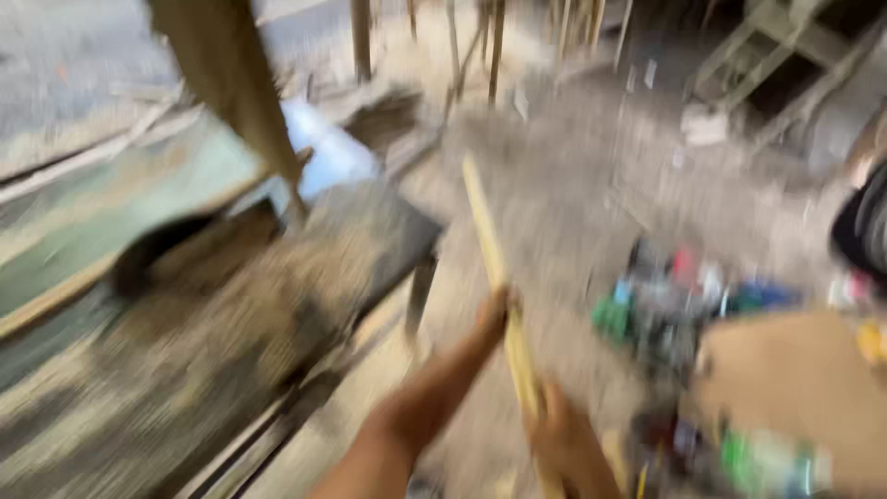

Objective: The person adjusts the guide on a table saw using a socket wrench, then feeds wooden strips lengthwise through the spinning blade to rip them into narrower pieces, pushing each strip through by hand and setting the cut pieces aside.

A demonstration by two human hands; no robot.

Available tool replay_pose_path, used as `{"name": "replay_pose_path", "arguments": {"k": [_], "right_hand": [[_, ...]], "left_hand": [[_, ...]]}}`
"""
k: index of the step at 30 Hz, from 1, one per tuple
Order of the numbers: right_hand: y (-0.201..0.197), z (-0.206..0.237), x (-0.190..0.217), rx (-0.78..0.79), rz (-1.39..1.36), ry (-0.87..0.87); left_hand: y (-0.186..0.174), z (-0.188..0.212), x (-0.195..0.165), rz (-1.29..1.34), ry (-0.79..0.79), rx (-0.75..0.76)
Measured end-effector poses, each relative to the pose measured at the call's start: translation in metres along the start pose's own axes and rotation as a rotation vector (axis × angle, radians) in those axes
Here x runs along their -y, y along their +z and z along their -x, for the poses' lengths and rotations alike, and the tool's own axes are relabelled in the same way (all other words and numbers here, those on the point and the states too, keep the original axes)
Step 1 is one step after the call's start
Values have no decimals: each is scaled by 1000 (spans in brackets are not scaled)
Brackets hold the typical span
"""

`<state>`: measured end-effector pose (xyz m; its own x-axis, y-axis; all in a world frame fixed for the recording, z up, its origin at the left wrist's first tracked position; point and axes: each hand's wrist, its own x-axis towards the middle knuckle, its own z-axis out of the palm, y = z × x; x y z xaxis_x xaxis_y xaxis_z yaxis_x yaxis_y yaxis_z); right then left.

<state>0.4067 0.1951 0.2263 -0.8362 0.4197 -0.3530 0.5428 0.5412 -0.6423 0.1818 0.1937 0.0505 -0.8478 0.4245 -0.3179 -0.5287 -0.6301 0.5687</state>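
Both hands grip a long pale wood strip (pixel 494 277) at mid-scene, right of the workbench (pixel 277 277): left hand (pixel 494 314) farther up, right hand (pixel 564 434) at the near end. It looks light, stiff, slightly whippy; spaced holds suit it

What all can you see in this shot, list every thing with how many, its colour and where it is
wooden stick: one, pale yellow, long and thin, centre, running up from the hands.
work table: one, dark, dusty top, left of centre.
wooden post: one, brown, slanting, upper left.
blue sheet: one, light blue, behind the table.
wooden frame: one, grey-brown, upper right.
pile of small items: count unclear through blur, green, red and blue, right of the stick.
brown board: one, tan, lower right.
floor: grey, dusty, centre.
left hand: one, gripping the stick higher up.
right hand: one, gripping the stick lower down.
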Motion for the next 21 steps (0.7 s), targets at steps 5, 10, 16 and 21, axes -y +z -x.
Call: {"name": "replay_pose_path", "arguments": {"k": [5,10,16,21], "right_hand": [[-108,-139,-58,125,-265,114],[-209,-304,-91,308,-396,-224],[-323,-476,-60,283,-273,-584],[-371,-590,-1,338,-565,-626]], "left_hand": [[93,-138,43,80,-151,-229],[159,-297,64,61,-23,-238],[230,-475,62,183,-13,-272],[251,-592,27,130,-52,-258]]}}
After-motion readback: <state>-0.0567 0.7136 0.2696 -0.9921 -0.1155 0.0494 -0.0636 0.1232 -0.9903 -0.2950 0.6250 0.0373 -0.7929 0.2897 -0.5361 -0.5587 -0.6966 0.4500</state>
